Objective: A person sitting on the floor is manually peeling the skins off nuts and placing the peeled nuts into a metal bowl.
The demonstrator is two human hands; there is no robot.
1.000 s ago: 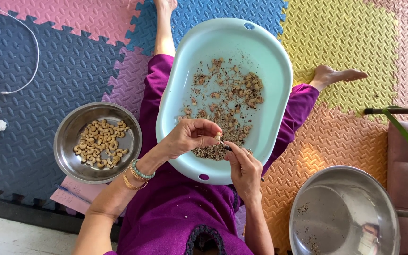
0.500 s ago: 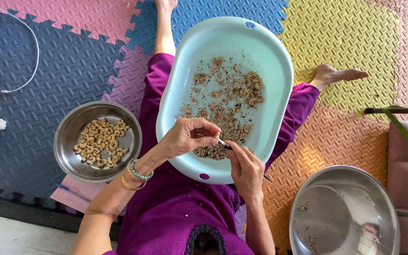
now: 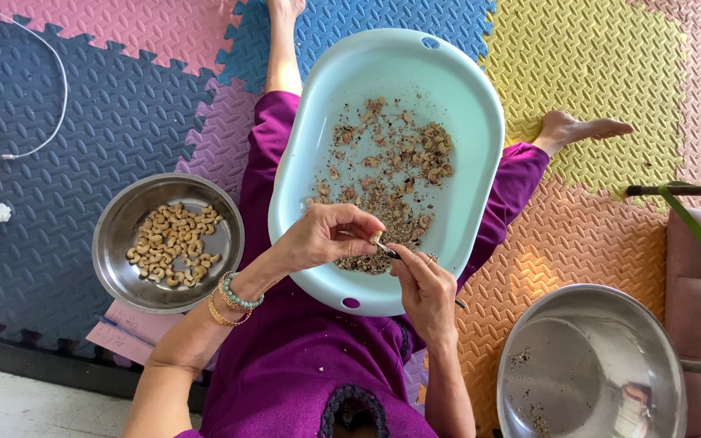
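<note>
Left hand pinches a cashew; right hand grips a small knife — tip pointing up-left.

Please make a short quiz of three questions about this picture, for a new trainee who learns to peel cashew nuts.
1. True or false: the left hand pinches a nut above the light blue tub.
2. Which container holds the pale peeled nuts? A) the steel bowl on the person's left B) the steel bowl on the person's right C) the light blue tub
3. Fill in: the right hand holds a small ____ against the nut.

Key:
1. True.
2. A. The right bowl has only a few crumbs; the tub has brown unpeeled nuts and skins.
3. Knife, or a similar thin tool; the blade is too small to tell exactly.
</note>
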